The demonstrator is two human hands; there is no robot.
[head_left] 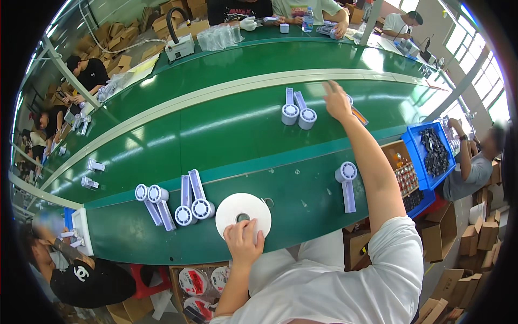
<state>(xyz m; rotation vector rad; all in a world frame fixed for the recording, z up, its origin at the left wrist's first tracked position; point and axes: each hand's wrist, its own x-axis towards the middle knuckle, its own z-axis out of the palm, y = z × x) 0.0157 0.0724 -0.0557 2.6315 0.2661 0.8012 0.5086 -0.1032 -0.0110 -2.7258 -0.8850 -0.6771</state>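
Apparently four fans (203, 208) lie paired toward the counter's (121, 232) left end, a fifth fan (348, 171) alone, our left hand (244, 244) atop a roll (229, 211), grip unclear, our right hand (337, 102) spread wide.

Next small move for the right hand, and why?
Probably close the right hand on the fan partly hidden behind it. Its fingers look extended with nothing visibly gripped, and that fan lies right beside it. The left hand rests on the roll. Whether hand and fan touch, I can't tell.

Gap between roll (243, 204) and lone housing (348, 189), bins (412, 147) rightward
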